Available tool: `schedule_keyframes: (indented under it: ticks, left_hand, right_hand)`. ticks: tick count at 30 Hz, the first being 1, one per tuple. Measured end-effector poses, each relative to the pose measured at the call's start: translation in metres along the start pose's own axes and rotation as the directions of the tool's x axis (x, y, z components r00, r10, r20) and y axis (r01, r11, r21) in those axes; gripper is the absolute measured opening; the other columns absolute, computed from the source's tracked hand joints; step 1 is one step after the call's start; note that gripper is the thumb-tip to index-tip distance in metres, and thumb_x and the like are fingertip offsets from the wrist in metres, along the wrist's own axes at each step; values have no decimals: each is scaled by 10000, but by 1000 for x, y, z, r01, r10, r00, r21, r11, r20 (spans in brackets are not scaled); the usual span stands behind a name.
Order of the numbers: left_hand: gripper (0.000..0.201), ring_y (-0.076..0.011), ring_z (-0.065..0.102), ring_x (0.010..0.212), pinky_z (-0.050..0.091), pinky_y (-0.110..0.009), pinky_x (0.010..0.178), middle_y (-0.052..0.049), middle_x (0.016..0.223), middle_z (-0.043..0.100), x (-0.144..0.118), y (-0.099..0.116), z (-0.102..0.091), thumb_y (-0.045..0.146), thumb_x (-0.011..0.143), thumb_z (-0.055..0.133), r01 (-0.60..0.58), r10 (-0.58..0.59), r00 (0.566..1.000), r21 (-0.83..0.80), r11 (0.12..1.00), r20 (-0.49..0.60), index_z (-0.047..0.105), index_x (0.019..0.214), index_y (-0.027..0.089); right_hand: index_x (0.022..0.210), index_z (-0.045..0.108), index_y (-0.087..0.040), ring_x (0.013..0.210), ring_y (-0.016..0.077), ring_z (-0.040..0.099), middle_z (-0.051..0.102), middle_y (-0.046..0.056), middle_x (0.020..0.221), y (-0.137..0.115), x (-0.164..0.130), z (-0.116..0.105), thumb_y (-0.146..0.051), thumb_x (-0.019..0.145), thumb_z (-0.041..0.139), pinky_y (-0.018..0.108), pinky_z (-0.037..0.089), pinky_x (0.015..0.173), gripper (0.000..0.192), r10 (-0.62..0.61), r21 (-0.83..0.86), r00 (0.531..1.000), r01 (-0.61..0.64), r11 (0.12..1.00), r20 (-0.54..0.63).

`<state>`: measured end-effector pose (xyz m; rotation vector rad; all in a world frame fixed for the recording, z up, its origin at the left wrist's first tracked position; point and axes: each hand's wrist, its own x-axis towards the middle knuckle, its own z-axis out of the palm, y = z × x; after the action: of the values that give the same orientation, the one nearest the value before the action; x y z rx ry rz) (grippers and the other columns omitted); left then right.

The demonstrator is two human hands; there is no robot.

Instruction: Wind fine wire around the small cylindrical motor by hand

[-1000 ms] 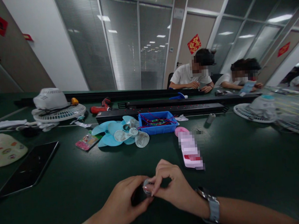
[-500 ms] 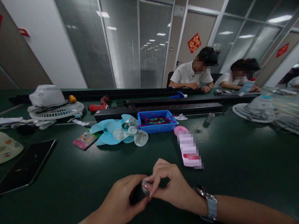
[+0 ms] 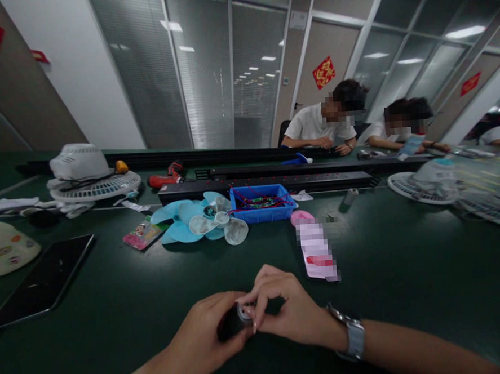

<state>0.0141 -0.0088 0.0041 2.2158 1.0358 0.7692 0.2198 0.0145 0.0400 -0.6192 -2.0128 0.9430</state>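
Observation:
Near the front edge of the dark green table (image 3: 407, 267), my left hand (image 3: 202, 331) grips a small dark cylindrical part (image 3: 232, 322), maybe a small motor. My right hand (image 3: 285, 309), with a watch on its wrist, pinches the silvery end of that part (image 3: 243, 311) between thumb and forefinger. Both hands meet over the part, and its body is largely hidden by my fingers.
Ahead lie blue and clear fan blades (image 3: 201, 221), a blue bin of wired parts (image 3: 262, 203), a pink phone (image 3: 317, 253), a black tablet (image 3: 44, 281), a white fan housing (image 3: 88, 174) and a red screwdriver (image 3: 167, 176). Two people sit across the table (image 3: 322, 127).
My hands stay together on the part; the right fingertips shift slightly on its silvery end. The view has drifted a little.

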Motion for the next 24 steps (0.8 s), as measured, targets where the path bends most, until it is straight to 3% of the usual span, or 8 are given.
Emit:
schedule_keyframes:
  ticks: [8,14,20,24]
  left_hand:
    - [295,-204,683,807,525,-298,709,-27,956,717,0,-1,2,185,827,660,-4,5,1000,38,999,-8,618,1116,232]
    - [322,-202,677,821,522,-295,726,-26,972,713,0,-1,1,201,839,668,13,-14,1000,48,999,12,608,1153,242]
    - [300,-191,672,808,516,-274,715,-21,956,711,0,0,0,194,837,663,10,-11,1000,44,999,12,620,1130,240]
    - [299,-189,674,801,518,-269,707,-15,947,710,0,0,0,188,833,667,8,-8,1000,45,999,0,617,1123,243]
  right_hand:
    - [622,687,-164,817,129,666,769,40,845,0,7,-11,-148,867,705,285,461,782,246,-12,39,991,7,999,132]
    - [601,688,-172,784,138,636,771,39,846,1,5,-7,-231,814,778,288,448,747,239,97,74,993,-102,992,68]
    - [589,679,-169,698,138,593,694,12,671,2,3,-4,-342,725,844,263,439,659,276,199,119,980,-195,973,-18]
    - [600,668,-165,695,138,596,673,4,671,2,1,-3,-313,719,850,263,446,661,263,229,91,973,-225,970,-30]
